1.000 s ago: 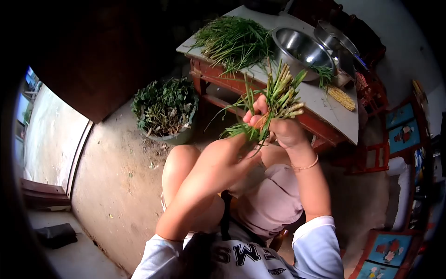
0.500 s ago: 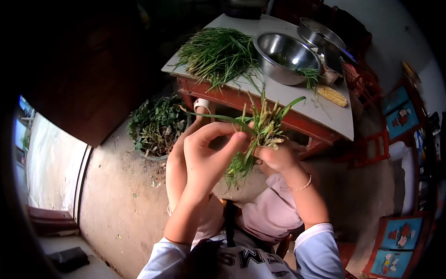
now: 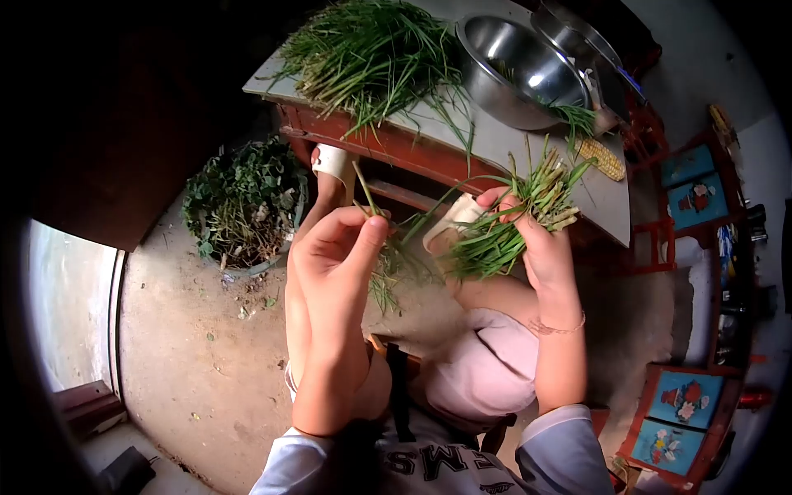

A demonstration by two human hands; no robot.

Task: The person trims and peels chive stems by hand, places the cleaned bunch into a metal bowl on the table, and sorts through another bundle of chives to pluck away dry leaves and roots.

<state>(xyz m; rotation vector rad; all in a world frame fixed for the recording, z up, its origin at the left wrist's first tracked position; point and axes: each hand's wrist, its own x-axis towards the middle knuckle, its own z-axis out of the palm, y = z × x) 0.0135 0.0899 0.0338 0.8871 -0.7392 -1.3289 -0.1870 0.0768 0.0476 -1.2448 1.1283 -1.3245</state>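
My left hand [image 3: 334, 264] pinches a thin green stalk [image 3: 365, 186] between thumb and fingertips, with loose leaves hanging below. On the other side, my right hand [image 3: 540, 247] is closed round a bunch of green stalks [image 3: 495, 243], their pale cut ends pointing up and to the right. The hands are apart, with a few long leaves between them. A large heap of the same greens [image 3: 375, 58] lies on the table [image 3: 598, 202], beside a steel bowl [image 3: 511, 78] with some greens at its rim.
A corn cob [image 3: 601, 159] lies near the table's right edge. Behind the bowl stands another metal pan [image 3: 569, 33]. A tub of leafy plants [image 3: 243, 202] is on the floor at the left. My knees are below my hands; a red stool [image 3: 652, 247] stands at the right.
My hands have moved apart, the left one drawing a stalk away from the bunch and the right one shifting to the right with the bunch. The view has also shifted.
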